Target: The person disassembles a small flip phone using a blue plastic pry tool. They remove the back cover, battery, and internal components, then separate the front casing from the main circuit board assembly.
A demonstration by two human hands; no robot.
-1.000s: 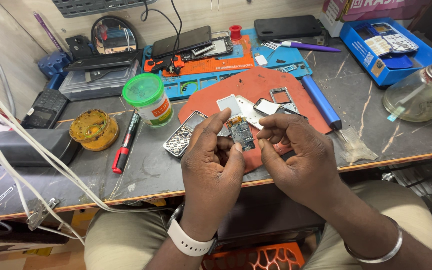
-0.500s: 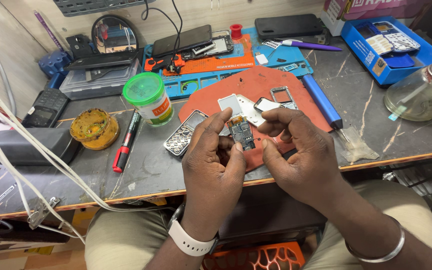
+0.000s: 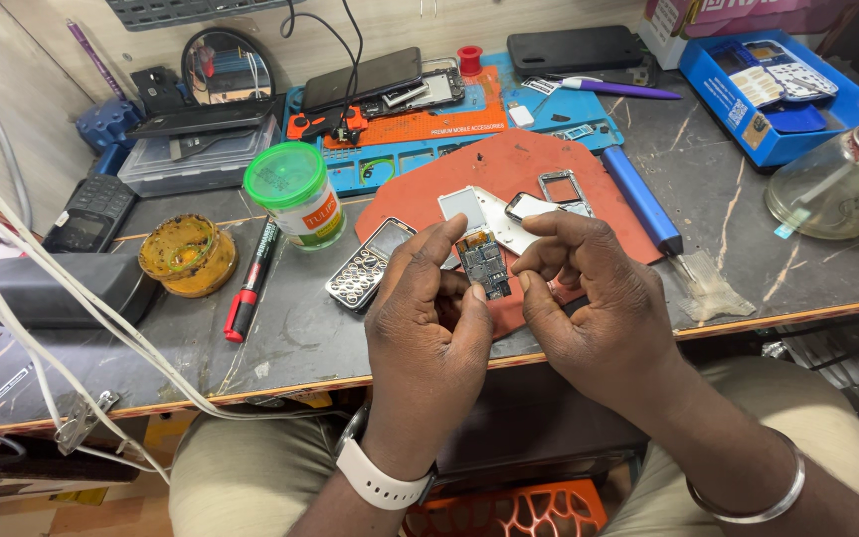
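My left hand (image 3: 428, 318) pinches a small dark circuit board (image 3: 483, 265) between thumb and forefinger, above the front edge of a red work mat (image 3: 509, 169). My right hand (image 3: 589, 298) sits just right of the board, its thumb tip close to the board's lower edge and its fingers curled; whether it touches the board I cannot tell. On the mat behind lie a silver keypad phone front (image 3: 368, 267), a white phone shell (image 3: 479, 211) and a metal frame (image 3: 561, 189).
A blue screwdriver (image 3: 643, 204) lies at the mat's right edge. Left of the mat stand a green-lidded jar (image 3: 295, 194), a red and black marker (image 3: 251, 283) and a yellow round tin (image 3: 189, 255). A glass bottle (image 3: 842, 179) and a blue box (image 3: 777, 94) are at right.
Both hands have turned the circuit board slightly; the right fingers have drawn back from its top to its right side. Nothing else on the bench has moved.
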